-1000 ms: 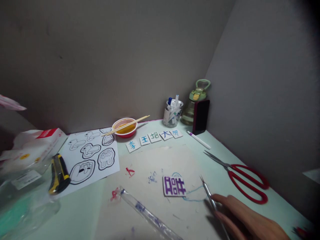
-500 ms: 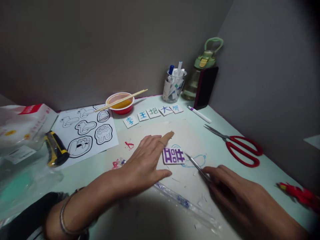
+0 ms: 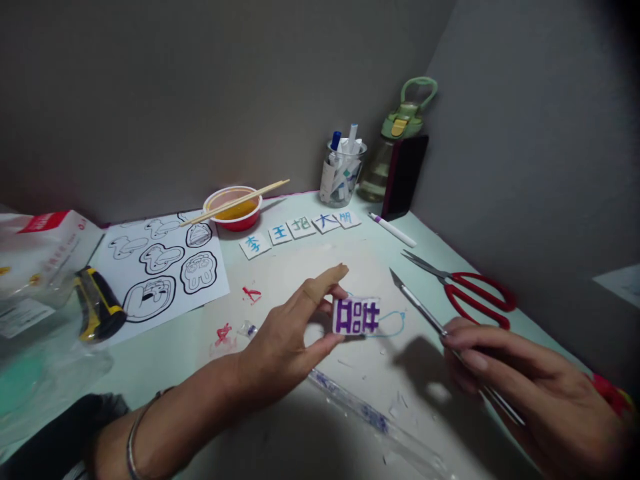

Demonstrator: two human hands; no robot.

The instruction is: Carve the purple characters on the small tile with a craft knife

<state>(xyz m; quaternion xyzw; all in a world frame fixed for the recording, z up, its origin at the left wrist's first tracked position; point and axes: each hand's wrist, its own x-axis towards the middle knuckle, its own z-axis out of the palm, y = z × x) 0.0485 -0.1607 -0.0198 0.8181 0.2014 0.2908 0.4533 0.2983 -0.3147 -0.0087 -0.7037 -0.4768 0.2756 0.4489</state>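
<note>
Between the thumb and fingers of my left hand (image 3: 295, 327) is a small white tile (image 3: 357, 316) with purple block strokes on it, its marked face toward me. My right hand (image 3: 530, 380) grips a slim metal craft knife (image 3: 423, 310) like a pen, blade pointing up and left, apart from the tile. Below lies a pale work sheet (image 3: 320, 267) with blue and red marker lines and small trimmed scraps (image 3: 399, 405). A long clear plastic wrapper (image 3: 370, 417) with blue print lies in front of my left hand.
Several white tiles (image 3: 301, 227) with coloured characters form a row behind. Red-handled scissors (image 3: 480, 297) and a purple-banded marker (image 3: 393, 230) lie right. A red bowl (image 3: 240, 222) with chopsticks, a marker cup (image 3: 343, 173), a bottle (image 3: 377, 170) and a phone (image 3: 409, 177) stand along the back. A yellow-black cutter (image 3: 99, 307) lies left.
My left fingers have closed on the purple-marked tile and tipped it up toward me. My right hand has drawn the craft knife away to the right, and its blade has risen.
</note>
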